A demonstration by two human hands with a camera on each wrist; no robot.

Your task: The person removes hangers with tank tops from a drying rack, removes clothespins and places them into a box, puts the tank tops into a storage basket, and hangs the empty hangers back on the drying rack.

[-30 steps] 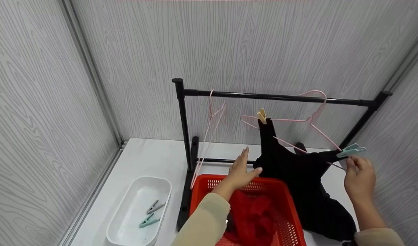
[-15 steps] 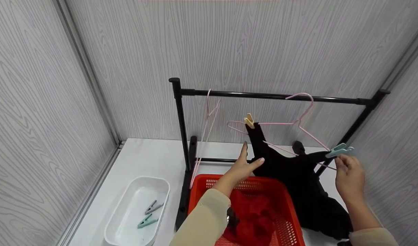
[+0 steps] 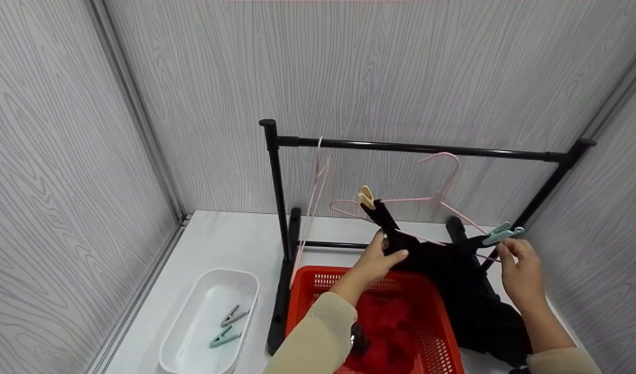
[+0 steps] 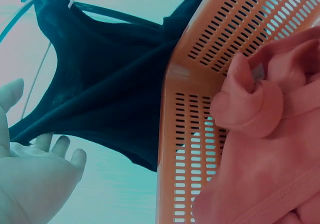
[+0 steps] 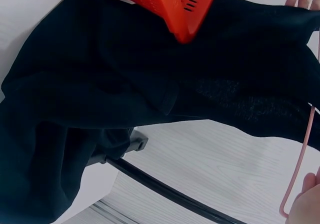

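Observation:
A black sleeveless top (image 3: 453, 270) is pinned to a pink hanger (image 3: 409, 199). A yellow clothespin (image 3: 366, 197) grips its left strap and a teal clothespin (image 3: 500, 235) its right one. In the head view the hanger's hook shows just below the rod. Beneath the teal pin, my right hand (image 3: 523, 270) pinches the hanger's end with thumb and forefinger. My left hand (image 3: 376, 262) is at the left strap, thumb spread; in the left wrist view its fingers (image 4: 61, 145) extend along the edge of the cloth. Only part of the right hand (image 5: 305, 201) enters the right wrist view.
A red perforated basket (image 3: 328, 269) holding red cloth (image 3: 383, 332) stands under my left forearm. To its left, a white tray (image 3: 198, 322) contains a grey clothespin (image 3: 232, 317) and a teal one. A second pink hanger (image 3: 318, 156) hangs from the black rack (image 3: 370, 146).
The hanger with the black top has shifted left and down, its hook dropping from the rod to below it. My right hand has moved left with it; the left strap has come to my left hand.

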